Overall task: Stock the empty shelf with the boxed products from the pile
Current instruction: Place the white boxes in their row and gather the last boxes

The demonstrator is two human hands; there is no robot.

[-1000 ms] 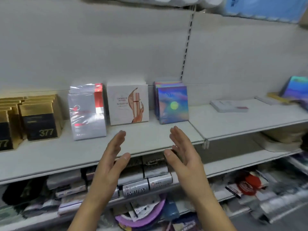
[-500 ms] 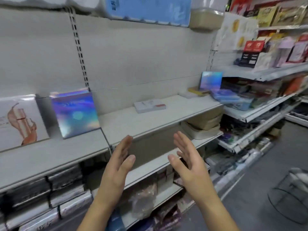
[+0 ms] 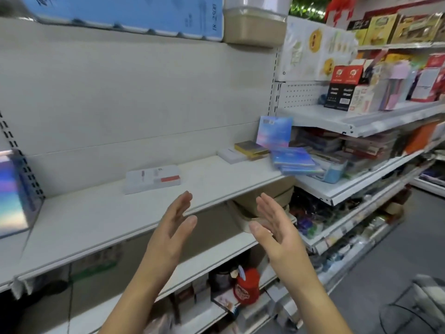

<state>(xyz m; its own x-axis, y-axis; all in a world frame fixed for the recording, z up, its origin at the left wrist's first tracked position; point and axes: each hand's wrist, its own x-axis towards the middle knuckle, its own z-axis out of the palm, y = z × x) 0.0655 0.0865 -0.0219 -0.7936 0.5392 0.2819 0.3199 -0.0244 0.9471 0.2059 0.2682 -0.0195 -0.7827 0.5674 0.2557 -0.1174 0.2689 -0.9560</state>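
Left hand (image 3: 172,227): raised at lower centre, palm turned inward, fingers straight, nothing held.
Right hand (image 3: 277,226): raised beside it, well apart, fingers spread, nothing held.
Shelf (image 3: 96,220): white, across mid-frame, behind both hands.
White box (image 3: 153,178): laid flat on the shelf, centre.
Pile of boxes (image 3: 292,159): seen at the shelf's right end, holographic blue.

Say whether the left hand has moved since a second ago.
Yes: left hand went right, past the shelf upright, now in front of the white box.
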